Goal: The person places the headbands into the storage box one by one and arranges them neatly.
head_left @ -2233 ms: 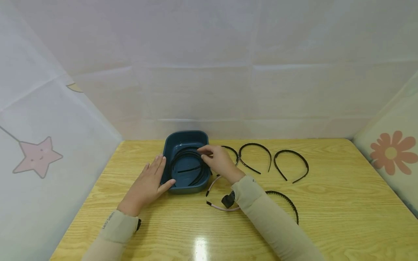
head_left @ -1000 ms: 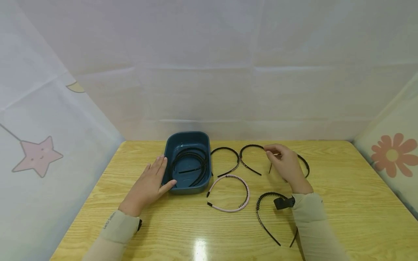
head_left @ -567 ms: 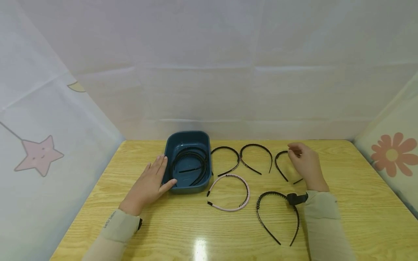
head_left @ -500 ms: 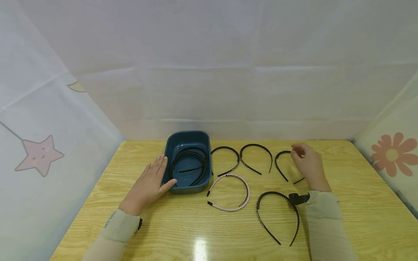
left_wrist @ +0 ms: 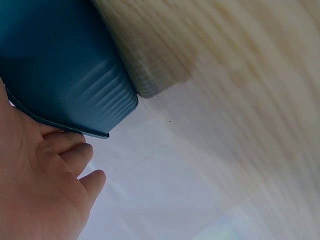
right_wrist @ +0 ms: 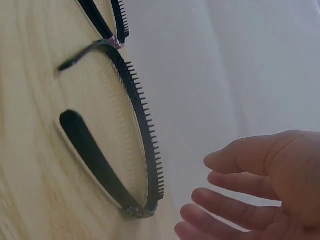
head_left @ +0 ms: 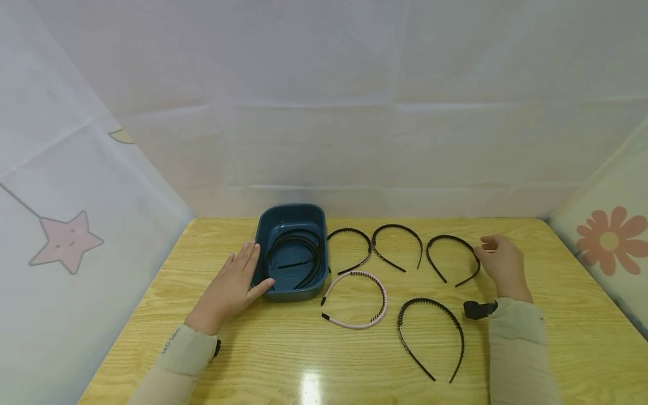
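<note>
My left hand [head_left: 242, 273] lies flat on the wooden table against the left wall of a dark blue bin [head_left: 289, 206], thumb at its front corner; the left wrist view shows the fingers [left_wrist: 65, 162] under the bin's rim [left_wrist: 55, 65]. Black headbands [head_left: 293, 243] lie inside the bin. My right hand [head_left: 491, 247] hovers open and holds nothing, just right of the rightmost black toothed headband [head_left: 453, 259]. In the right wrist view the hand [right_wrist: 225, 175] is spread beside that headband [right_wrist: 137, 120].
Two more black headbands [head_left: 349, 247] [head_left: 397, 243] lie in the back row by the bin. A pink headband [head_left: 356, 301] and another black one [head_left: 430, 332] lie nearer me. White cloth walls close in the table [head_left: 582, 337] on three sides.
My right hand left the bin and swept right across the back row of headbands, ending past the rightmost one's right end. The left hand and the bin stayed put.
</note>
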Motion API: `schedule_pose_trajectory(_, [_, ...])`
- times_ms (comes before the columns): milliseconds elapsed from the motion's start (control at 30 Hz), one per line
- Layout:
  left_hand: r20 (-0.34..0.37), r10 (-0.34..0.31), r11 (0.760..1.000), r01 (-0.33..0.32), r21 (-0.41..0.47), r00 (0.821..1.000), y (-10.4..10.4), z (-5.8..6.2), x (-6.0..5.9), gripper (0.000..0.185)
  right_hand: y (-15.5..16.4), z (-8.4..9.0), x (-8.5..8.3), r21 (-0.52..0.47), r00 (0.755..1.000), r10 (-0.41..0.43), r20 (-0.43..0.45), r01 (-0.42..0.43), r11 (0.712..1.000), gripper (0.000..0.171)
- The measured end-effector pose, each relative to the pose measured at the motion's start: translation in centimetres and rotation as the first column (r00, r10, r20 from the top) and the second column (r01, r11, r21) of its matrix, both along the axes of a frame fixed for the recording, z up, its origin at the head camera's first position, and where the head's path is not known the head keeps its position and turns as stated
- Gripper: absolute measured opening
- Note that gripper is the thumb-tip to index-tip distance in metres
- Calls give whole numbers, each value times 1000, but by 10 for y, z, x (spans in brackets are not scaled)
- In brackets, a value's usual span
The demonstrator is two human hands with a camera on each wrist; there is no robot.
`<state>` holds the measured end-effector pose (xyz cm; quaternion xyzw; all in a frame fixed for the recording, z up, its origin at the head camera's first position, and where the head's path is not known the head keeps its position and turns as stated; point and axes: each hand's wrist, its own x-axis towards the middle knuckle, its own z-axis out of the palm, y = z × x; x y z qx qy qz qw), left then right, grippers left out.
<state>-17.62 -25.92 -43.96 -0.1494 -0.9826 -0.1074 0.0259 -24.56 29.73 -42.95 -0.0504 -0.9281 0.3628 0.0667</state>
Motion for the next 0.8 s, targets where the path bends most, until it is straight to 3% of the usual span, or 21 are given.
schedule_pose_trajectory(400, [7, 0, 1000, 0, 3, 1000, -1, -2, 0, 93, 16, -9, -4, 29, 974, 43, 223, -51, 998, 53])
schedule_pose_trajectory(800, [9, -6, 1000, 6, 5, 1000, -1, -2, -1, 94, 14, -15, -3, 15, 975, 43, 218, -48, 999, 46])
